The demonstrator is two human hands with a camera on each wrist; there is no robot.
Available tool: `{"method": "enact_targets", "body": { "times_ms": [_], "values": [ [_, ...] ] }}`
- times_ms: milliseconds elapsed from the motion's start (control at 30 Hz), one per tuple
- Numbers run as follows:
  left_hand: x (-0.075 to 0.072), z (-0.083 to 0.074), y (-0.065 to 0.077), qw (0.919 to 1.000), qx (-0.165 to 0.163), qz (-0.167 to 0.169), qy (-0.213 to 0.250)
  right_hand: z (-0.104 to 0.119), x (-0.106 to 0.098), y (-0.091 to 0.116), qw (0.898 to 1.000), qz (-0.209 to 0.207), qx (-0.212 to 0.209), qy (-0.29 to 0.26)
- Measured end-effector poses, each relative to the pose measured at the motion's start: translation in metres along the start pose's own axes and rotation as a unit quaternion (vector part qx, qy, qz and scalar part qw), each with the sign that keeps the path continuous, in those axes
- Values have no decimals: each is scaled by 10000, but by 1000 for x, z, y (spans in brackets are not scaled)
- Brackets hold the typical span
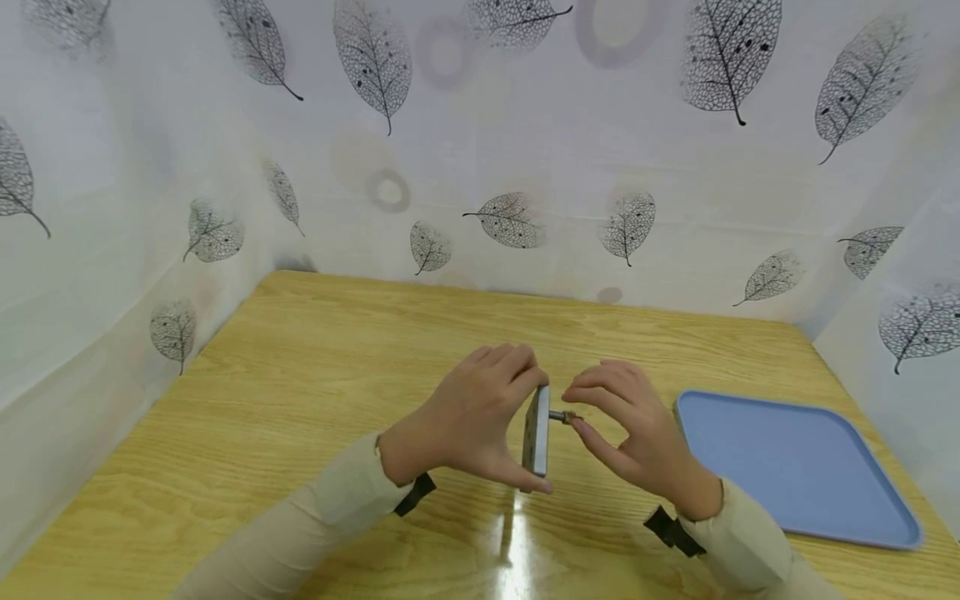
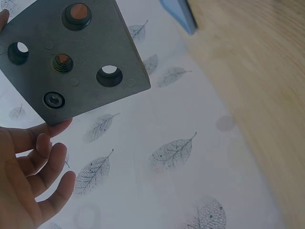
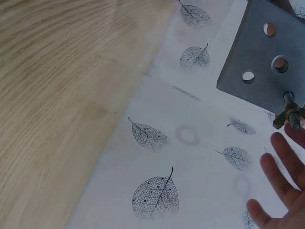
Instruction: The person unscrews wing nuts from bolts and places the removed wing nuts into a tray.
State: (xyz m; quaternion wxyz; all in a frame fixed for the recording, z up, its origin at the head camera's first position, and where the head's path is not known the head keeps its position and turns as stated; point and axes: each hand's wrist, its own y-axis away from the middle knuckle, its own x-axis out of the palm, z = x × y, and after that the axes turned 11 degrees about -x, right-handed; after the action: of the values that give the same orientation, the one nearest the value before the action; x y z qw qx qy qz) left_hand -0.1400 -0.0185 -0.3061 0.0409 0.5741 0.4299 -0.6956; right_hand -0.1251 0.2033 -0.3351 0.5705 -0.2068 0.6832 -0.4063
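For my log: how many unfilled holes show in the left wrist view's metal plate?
4: upper hole, left hole, central hole and right hole. The metal plate is cropped; others may be hidden.

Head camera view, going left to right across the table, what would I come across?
Left hand → metal plate → bolt sticking out of the plate → right hand → blue tray.
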Motion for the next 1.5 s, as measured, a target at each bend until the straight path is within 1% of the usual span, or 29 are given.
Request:
{"method": "enact_targets", "body": {
  "times_ms": [100,200,333,467,633,700,767,867,967,1067,1267,1500],
  "values": [
    [0,0,0,10000,6,6,8,0,-1,2,9984,291,369,-306],
    [0,0,-1,10000,3,28,20,0,-2,3,9963,462,536,-478],
    [0,0,-1,10000,-2,56,26,0,-2,4,9945,669,664,-453],
    [0,0,-1,10000,-5,59,44,0,-1,5,9936,777,738,-352],
    [-1,0,-1,10000,-11,51,59,1,-2,4,9945,775,656,-238],
    [-1,0,-1,10000,-12,54,62,1,-2,5,9956,714,572,-224],
    [-1,0,-1,10000,-15,63,67,1,-2,4,9972,564,424,-237],
    [0,0,0,10000,-5,52,43,0,0,4,9993,217,109,-279],
    [0,0,0,10000,0,22,47,-1,0,2,9992,-148,-185,-334],
    [0,0,0,10000,-13,21,82,0,-1,0,9981,-335,-341,-394],
    [0,0,0,9999,-26,23,118,1,-1,0,9970,-354,-521,-457],
    [1,0,0,9999,-27,-28,112,3,-1,0,9976,-231,-554,-349]
  ]
}}
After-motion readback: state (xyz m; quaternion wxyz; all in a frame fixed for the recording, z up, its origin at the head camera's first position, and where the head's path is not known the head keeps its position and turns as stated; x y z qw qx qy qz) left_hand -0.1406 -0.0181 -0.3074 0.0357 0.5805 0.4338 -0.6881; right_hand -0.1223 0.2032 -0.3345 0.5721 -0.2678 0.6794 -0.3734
